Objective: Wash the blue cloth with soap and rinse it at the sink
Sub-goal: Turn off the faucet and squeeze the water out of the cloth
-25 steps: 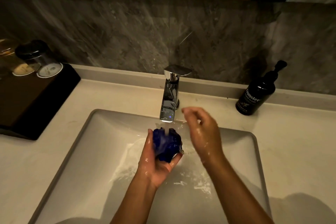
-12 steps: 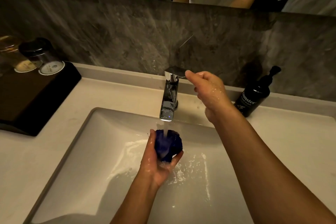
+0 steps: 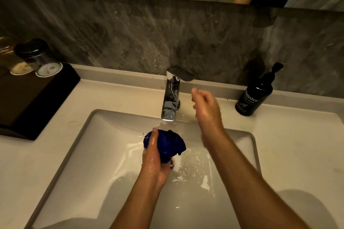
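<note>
Over the middle of the white rectangular undermount sink (image 3: 96, 154), left hand (image 3: 155, 156) grips the balled-up wet dark-blue cloth (image 3: 167, 145), fingers and thumb curled round it, just below the spout of the chrome single-lever tap (image 3: 172, 96) at the basin's back edge. No stream visible from the spout right now; basin floor is wet with streaks and droplets. Right hand (image 3: 206, 107) hovers over the back rim beside the tap, below the lever, fingers loosely spread, holding nothing; it's motion-blurred, so finer finger pose unclear. Black pump bottle of hand wash (image 3: 255, 96) stands on the counter's back right, apart from both hands.

Status guess: cloth is soaked, no lather visible on it, so either soaping not done or rinse finished — can't tell which. Remaining at most: soap, scrub, rinse, wring. Dark tray (image 3: 33, 98) with two upturned glasses sits at the counter's back left, uninvolved.
</note>
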